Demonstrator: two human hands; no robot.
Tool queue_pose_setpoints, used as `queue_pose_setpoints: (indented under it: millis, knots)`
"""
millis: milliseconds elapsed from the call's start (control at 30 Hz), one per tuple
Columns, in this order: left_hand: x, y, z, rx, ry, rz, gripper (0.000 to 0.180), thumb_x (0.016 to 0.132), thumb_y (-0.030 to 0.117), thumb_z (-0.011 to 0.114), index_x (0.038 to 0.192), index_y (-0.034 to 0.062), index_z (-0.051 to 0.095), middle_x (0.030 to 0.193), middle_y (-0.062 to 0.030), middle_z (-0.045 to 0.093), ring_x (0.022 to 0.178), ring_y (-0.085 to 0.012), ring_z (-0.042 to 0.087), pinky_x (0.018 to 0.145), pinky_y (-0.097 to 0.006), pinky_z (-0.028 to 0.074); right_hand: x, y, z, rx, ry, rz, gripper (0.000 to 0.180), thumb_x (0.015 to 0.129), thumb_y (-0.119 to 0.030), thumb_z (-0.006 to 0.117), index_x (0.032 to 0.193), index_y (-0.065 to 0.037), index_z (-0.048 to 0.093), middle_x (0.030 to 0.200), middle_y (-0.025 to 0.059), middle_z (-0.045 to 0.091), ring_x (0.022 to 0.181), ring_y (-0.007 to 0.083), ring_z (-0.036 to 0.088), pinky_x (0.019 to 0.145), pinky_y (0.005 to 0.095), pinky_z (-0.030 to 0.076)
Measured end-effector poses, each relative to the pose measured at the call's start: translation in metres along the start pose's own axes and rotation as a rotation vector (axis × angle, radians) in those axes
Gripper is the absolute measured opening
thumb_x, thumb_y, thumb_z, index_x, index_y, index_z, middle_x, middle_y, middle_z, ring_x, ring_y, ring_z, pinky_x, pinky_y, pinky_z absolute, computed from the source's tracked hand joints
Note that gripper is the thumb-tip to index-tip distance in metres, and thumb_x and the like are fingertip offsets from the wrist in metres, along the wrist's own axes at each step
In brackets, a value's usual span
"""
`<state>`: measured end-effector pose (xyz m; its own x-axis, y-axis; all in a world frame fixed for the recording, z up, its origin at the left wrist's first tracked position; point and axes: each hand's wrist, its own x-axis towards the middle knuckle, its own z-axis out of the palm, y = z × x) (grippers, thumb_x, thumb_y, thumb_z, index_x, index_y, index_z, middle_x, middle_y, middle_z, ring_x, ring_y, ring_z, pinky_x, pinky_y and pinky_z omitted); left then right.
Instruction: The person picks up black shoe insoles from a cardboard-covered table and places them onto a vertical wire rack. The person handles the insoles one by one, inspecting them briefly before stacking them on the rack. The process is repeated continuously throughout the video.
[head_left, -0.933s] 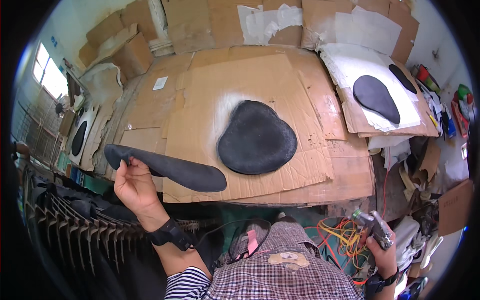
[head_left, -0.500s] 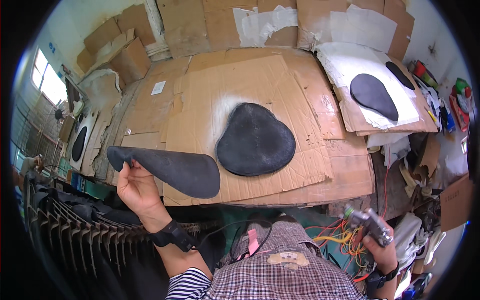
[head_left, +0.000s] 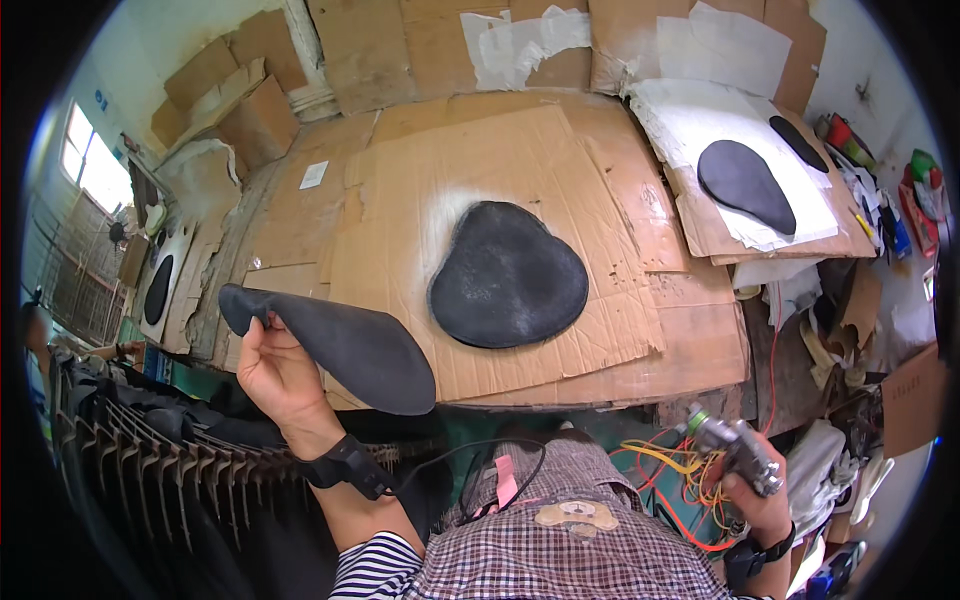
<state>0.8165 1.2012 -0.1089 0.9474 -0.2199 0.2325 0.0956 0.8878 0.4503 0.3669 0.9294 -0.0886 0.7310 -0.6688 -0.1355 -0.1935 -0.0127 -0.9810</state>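
Note:
My left hand [head_left: 277, 370] is closed, pinching the narrow end of a limp black shaped sheet [head_left: 352, 345] between thumb and fingers. The sheet hangs over the near left edge of the cardboard-covered bench, its broad end sagging to the right. Beyond it, a thick black rounded three-lobed pad [head_left: 508, 275] lies flat on the cardboard sheet [head_left: 565, 160], apart from my hands. Off the front right of the bench, my right hand [head_left: 762, 500] is wrapped round a metal spray gun [head_left: 735, 452], which points up and left.
On the right, a raised board with white paper [head_left: 700, 125] carries a black shaped piece [head_left: 745, 185] and a smaller dark one [head_left: 797, 143]. A rack of metal ribs [head_left: 180, 455] holds dark material at lower left. Orange and yellow hoses [head_left: 660, 455] hang below the spray gun.
The black sheet's broad end has dropped lower and swung slightly toward me. My left hand shifted a little right. My right hand keeps the spray gun in nearly the same place.

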Motion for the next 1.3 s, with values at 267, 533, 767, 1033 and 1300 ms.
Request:
queue_pose_setpoints:
  millis: [267, 533, 767, 1033, 1300]
  knots:
    - [-0.006, -0.005, 0.017, 0.002, -0.011, -0.011, 0.022, 0.089, 0.000, 0.052, 0.110, -0.0008, 0.060, 0.103, -0.0115, 0.067, 0.089, -0.0206, 0.064, 0.090, -0.036, 0.051, -0.017, 0.004, -0.011, 0.065, 0.018, 0.052, 0.069, 0.075, -0.031, 0.079, 0.127, 0.003, 0.048, 0.084, 0.0101, 0.064, 0.071, 0.0168, 0.062, 0.066, 0.0304, 0.051]
    - [-0.019, -0.015, 0.050, 0.067, 0.036, -0.012, 0.019, 0.087, 0.002, 0.055, 0.105, 0.0005, 0.061, 0.099, -0.0101, 0.066, 0.087, -0.0200, 0.062, 0.086, -0.035, 0.050, 0.010, 0.000, -0.015, 0.130, -0.006, -0.025, 0.065, 0.078, -0.028, 0.076, 0.126, 0.005, 0.048, 0.082, 0.0092, 0.064, 0.072, 0.0175, 0.063, 0.066, 0.0291, 0.051]
    - [-0.008, -0.009, 0.082, 0.121, 0.088, 0.136, 0.019, 0.086, 0.001, 0.056, 0.104, -0.0001, 0.062, 0.099, -0.0105, 0.066, 0.089, -0.0226, 0.062, 0.090, -0.036, 0.048, 0.078, 0.010, -0.034, 0.088, -0.168, -0.058, 0.055, 0.080, -0.027, 0.074, 0.120, 0.005, 0.053, 0.083, 0.0080, 0.063, 0.075, 0.0157, 0.062, 0.068, 0.0287, 0.050]
    - [0.015, 0.036, 0.246, 0.084, -0.169, 0.547, 0.010, 0.087, -0.002, 0.052, 0.095, -0.0077, 0.054, 0.098, -0.0183, 0.061, 0.094, -0.0286, 0.061, 0.091, -0.039, 0.052, 0.161, 0.024, -0.005, 0.123, -0.524, 0.017, 0.050, 0.093, -0.023, 0.062, 0.136, -0.007, 0.045, 0.105, 0.0025, 0.058, 0.086, 0.0106, 0.053, 0.078, 0.0249, 0.043]
    - [0.018, 0.163, 0.363, 0.329, -0.370, 0.876, 0.017, 0.090, 0.003, 0.052, 0.093, -0.0131, 0.057, 0.089, -0.0188, 0.062, 0.086, -0.0245, 0.061, 0.077, -0.034, 0.056, 0.229, 0.057, 0.044, 0.002, -0.752, 0.203, 0.031, 0.093, -0.038, 0.059, 0.105, -0.010, 0.064, 0.075, -0.0014, 0.061, 0.033, 0.0045, 0.035, 0.030, 0.0222, 0.025]
